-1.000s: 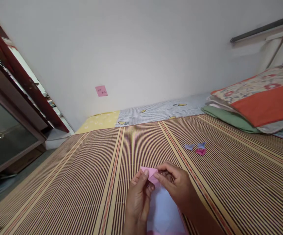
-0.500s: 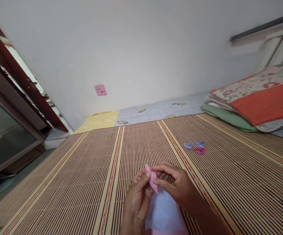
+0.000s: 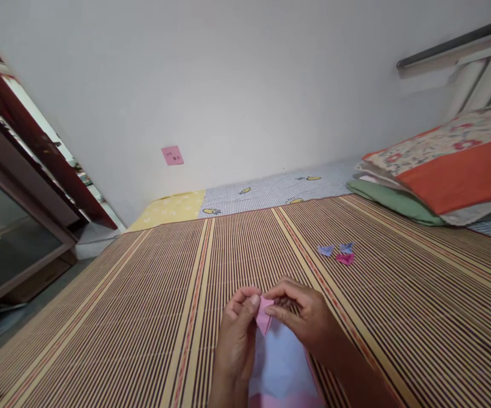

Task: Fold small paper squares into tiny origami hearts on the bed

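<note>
Left hand (image 3: 237,334): pinched on the pink paper (image 3: 264,315)
Right hand (image 3: 303,318): pinched on the same paper
Mat (image 3: 143,317): three folded pieces (image 3: 337,253) nearby

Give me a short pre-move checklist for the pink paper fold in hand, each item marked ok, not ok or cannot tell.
1. Both hands on the pink folded paper: ok; left hand and right hand pinch it.
2. Paper lifted above the striped mat: ok.
3. Crease aligned: cannot tell; fingers hide most of it.
4. Three small folded pieces lie apart from the hands: ok.
5. Pale sheet lies below the hands: ok.
6. Paper untorn: cannot tell.
</note>
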The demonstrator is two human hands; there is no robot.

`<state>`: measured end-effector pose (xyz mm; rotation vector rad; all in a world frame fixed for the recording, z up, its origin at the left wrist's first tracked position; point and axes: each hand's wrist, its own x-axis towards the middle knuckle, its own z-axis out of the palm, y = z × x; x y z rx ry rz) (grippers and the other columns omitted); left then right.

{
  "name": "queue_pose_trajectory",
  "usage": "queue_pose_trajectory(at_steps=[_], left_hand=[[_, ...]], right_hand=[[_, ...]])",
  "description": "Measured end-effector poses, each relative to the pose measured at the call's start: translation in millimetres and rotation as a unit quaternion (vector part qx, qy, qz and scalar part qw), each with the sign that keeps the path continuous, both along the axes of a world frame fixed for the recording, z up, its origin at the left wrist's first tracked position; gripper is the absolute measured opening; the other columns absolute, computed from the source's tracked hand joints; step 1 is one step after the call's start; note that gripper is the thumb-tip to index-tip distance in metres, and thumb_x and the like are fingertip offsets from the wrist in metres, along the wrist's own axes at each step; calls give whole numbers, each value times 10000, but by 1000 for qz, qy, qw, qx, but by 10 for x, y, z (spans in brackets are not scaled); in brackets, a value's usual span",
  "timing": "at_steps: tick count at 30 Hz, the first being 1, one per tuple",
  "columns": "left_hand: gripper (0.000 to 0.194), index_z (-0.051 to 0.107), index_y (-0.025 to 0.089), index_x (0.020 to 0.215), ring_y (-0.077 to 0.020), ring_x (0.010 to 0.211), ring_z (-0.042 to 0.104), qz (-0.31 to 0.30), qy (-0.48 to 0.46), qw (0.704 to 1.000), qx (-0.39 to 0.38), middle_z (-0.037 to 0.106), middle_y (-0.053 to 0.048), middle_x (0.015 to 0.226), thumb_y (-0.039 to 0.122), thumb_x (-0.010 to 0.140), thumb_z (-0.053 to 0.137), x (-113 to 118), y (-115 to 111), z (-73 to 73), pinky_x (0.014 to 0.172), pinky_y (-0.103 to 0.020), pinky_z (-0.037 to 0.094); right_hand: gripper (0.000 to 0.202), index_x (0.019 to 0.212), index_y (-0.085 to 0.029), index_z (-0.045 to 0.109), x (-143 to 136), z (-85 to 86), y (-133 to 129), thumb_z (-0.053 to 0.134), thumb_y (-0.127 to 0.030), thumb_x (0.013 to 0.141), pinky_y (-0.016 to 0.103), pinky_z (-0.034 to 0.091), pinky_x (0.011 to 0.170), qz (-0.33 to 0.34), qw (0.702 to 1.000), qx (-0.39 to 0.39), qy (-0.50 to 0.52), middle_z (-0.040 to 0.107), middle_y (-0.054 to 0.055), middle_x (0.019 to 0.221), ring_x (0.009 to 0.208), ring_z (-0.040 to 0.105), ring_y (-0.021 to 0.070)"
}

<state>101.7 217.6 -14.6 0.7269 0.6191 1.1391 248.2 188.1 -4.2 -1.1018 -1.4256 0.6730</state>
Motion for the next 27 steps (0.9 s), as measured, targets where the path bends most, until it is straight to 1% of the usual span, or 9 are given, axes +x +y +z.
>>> queue_pose_trajectory(at_steps=[3, 5, 8, 10, 12, 16, 22, 24, 27], left_hand=[[390, 768, 163, 990, -169, 801, 663, -18, 22, 999, 31, 746, -54, 881, 246, 635, 908, -33, 6, -22, 752, -256, 512], [454, 776, 163, 1050, -164, 796, 656, -17, 58, 996, 59, 756, -65, 910, 203, 618, 911, -45, 14, -37, 716, -239, 508], [423, 783, 179, 1070, -113, 662, 602, 4, 104, 991, 85, 744, -33, 836, 193, 661, 892, -45, 25, -36, 601, -197, 468], [399, 790, 179, 1059, -95, 616, 579, 16, 109, 990, 89, 731, -15, 776, 202, 673, 889, -41, 27, -19, 588, -189, 464], [395, 797, 172, 1042, -102, 634, 604, 21, 105, 991, 83, 740, -20, 758, 213, 662, 897, -41, 28, -2, 618, -195, 483], [352, 812, 164, 974, -133, 699, 666, 28, 102, 992, 69, 787, -59, 804, 248, 646, 913, -54, 28, 1, 674, -220, 516], [286, 819, 161, 916, -142, 715, 696, 44, 118, 990, 64, 798, -58, 797, 259, 663, 910, -61, 19, 0, 698, -222, 528], [286, 817, 159, 921, -158, 746, 710, 30, 107, 992, 62, 799, -64, 807, 255, 667, 907, -62, 21, 0, 724, -236, 534], [340, 804, 162, 997, -165, 762, 712, -1, 92, 994, 58, 800, -71, 831, 236, 678, 898, -69, 28, -6, 734, -244, 530]], right_hand=[[37, 843, -223, 744, 14, -18, -1, 769, -208, 820, 264, 471, 649, -10, 1000, 9, 11, 653, -10, 777, 704, 619, 160], [21, 833, -222, 740, 27, -21, -2, 760, -226, 828, 268, 474, 648, -16, 1000, 11, 21, 651, -6, 774, 701, 619, 165], [28, 827, -218, 740, 46, -14, -6, 763, -234, 825, 269, 474, 644, -15, 1000, 16, 20, 652, -2, 768, 695, 620, 167], [33, 850, -217, 745, 56, -7, -9, 762, -220, 822, 268, 476, 649, -9, 1000, 22, 14, 657, 0, 781, 707, 629, 167], [40, 872, -218, 746, 65, -3, -10, 744, -204, 834, 268, 480, 658, -1, 1000, 28, 7, 662, 3, 796, 725, 637, 169], [15, 862, -215, 734, 79, -10, -10, 720, -214, 867, 271, 485, 662, 0, 999, 37, -8, 658, 6, 793, 730, 636, 168], [64, 889, -212, 722, 98, -13, -27, 712, -158, 857, 269, 484, 689, 3, 999, 33, -3, 653, 0, 823, 754, 632, 160], [81, 903, -216, 725, 106, -10, -24, 710, -149, 861, 268, 482, 699, 5, 999, 36, -7, 657, 1, 835, 766, 634, 159], [62, 891, -214, 723, 115, -22, -10, 709, -158, 867, 272, 479, 691, 8, 999, 44, -7, 648, 3, 831, 767, 635, 164]])
